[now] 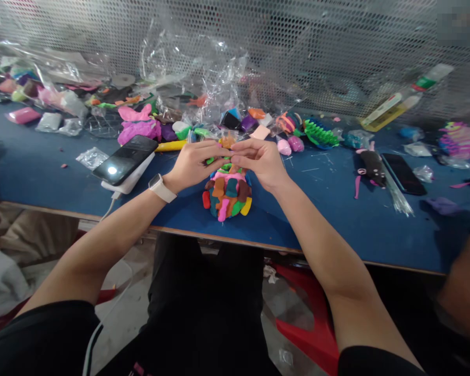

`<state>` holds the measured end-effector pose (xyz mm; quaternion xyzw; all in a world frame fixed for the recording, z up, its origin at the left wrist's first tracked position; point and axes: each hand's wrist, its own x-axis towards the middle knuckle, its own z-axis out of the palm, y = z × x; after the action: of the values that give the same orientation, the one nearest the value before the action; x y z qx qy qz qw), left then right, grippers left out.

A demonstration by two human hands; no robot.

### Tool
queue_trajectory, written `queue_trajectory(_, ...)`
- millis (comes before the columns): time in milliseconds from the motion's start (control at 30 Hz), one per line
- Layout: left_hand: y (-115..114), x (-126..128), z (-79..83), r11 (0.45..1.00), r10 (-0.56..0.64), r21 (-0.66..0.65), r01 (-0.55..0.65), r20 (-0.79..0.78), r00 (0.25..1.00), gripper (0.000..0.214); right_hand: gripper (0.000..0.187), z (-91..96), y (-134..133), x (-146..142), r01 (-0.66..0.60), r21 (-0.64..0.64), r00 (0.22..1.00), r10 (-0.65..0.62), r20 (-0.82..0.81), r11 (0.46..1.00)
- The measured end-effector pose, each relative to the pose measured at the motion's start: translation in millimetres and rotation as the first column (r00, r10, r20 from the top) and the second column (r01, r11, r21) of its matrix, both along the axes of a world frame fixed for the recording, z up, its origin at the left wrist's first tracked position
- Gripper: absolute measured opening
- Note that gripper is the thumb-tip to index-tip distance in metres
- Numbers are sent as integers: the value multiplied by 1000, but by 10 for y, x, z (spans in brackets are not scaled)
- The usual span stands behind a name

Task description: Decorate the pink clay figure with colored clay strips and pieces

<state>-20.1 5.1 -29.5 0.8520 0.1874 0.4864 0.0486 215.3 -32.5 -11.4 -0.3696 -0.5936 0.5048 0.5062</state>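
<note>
A multicoloured clay figure [232, 189] stands near the table's front edge, covered in brown, teal, pink, green, red and yellow pieces. Above its top, my left hand [196, 163] and my right hand [261, 162] meet at the fingertips. Both are closed in a pinch, and the fingers hide whatever lies between them. Bits of green clay show just under the fingertips. I cannot tell whether the fingers touch the figure. Behind my left hand lies a yellow clay stick [172, 146].
A phone [126, 159] with its light on rests on a white power bank [135, 175] at left. Clay packs and plastic wrap [196, 62] line the back. To the right are a bottle [407, 96], a grey clay mouse [371, 166] and another phone [404, 173]. People sit on both sides.
</note>
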Motion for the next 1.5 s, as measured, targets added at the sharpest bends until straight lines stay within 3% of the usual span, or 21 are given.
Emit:
queue_trajectory(467,1,4,-4,1000,-30,-7,30,1,1000,21,60,-26,24,15,-32,-3,999,32,-21,999)
queue_trajectory(900,32,-9,-49,999,34,-28,-35,-58,998,25,68,-29,29,8,-5,-8,998,5,58,1000)
queue_trajectory(1500,2,-15,-11,1000,-30,3,30,-83,996,22,67,36,39,132,-68,-9,987,68,144,998)
